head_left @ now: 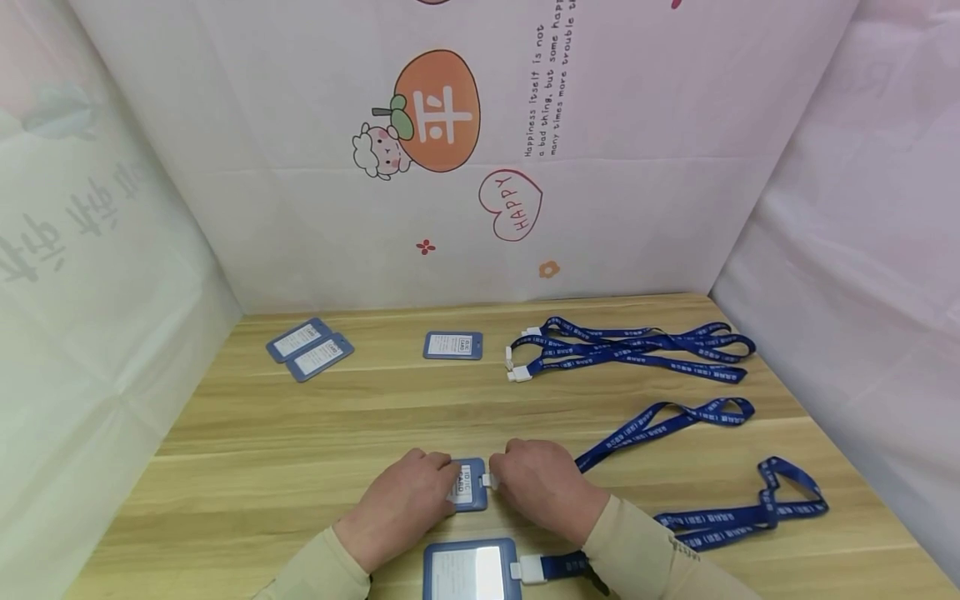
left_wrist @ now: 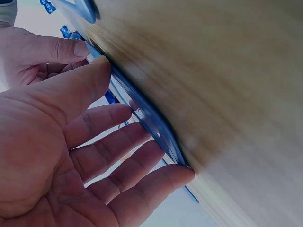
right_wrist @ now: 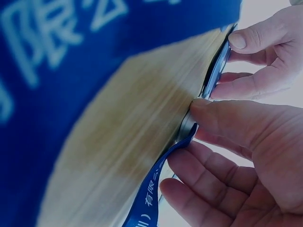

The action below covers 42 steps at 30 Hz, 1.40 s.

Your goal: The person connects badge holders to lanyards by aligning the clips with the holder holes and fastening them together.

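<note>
My left hand [head_left: 408, 510] grips a blue card holder [head_left: 471, 485] by its left part, thumb on one edge and fingertips along the other, as the left wrist view shows. The holder lies low over the wooden table, its slotted end facing right. With thumb and fingers my right hand [head_left: 551, 490] pinches the white clip end [right_wrist: 186, 126] of a dark blue lanyard [head_left: 626, 435]. A small white tab [head_left: 489, 481] of that clip meets the holder's slot. The printed strap trails from my right hand to the back right.
Nearer me lies another card holder [head_left: 471, 546] joined by a white clip [head_left: 531, 570] to a lanyard [head_left: 712, 527] passing under my right forearm. Two overlapping holders [head_left: 322, 358] lie back left, one holder [head_left: 453, 346] back centre, and several lanyards [head_left: 637, 346] back right. Cloth walls [head_left: 315, 233] enclose the table.
</note>
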{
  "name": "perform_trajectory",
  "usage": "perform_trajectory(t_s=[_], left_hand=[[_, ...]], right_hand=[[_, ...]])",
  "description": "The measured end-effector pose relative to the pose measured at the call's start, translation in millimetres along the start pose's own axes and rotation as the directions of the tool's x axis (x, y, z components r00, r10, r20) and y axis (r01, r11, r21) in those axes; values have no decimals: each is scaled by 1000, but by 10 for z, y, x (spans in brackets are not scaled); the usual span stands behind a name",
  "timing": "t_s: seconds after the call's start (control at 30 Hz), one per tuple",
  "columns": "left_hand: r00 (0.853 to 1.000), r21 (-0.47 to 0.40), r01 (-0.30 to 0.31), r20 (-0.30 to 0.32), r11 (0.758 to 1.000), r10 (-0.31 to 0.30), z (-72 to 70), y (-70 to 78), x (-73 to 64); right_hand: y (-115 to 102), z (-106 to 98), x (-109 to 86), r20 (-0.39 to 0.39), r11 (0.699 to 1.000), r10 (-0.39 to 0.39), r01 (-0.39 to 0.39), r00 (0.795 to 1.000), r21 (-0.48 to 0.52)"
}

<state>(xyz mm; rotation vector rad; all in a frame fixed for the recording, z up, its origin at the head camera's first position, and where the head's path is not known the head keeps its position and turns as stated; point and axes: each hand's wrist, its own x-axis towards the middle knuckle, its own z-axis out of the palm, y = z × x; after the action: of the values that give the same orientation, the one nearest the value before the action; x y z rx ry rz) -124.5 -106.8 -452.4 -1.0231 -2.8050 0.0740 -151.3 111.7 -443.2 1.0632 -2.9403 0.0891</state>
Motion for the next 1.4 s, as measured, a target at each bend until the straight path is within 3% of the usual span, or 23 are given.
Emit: perform_trajectory(t_s=[0.43, 0.93, 1.4], left_hand=[[1000, -11, 3, 12, 1000, -3, 3, -8, -8], [997, -53, 56, 50, 997, -53, 14, -9, 22], [996, -86, 79, 54, 993, -74, -34, 12, 40]], right_hand=[[-24, -2, 24, 1, 1000, -24, 24, 1000, -12], [-68, 12, 34, -54, 995, -51, 47, 997, -83], [-87, 0, 53, -67, 999, -27, 25, 997, -33]])
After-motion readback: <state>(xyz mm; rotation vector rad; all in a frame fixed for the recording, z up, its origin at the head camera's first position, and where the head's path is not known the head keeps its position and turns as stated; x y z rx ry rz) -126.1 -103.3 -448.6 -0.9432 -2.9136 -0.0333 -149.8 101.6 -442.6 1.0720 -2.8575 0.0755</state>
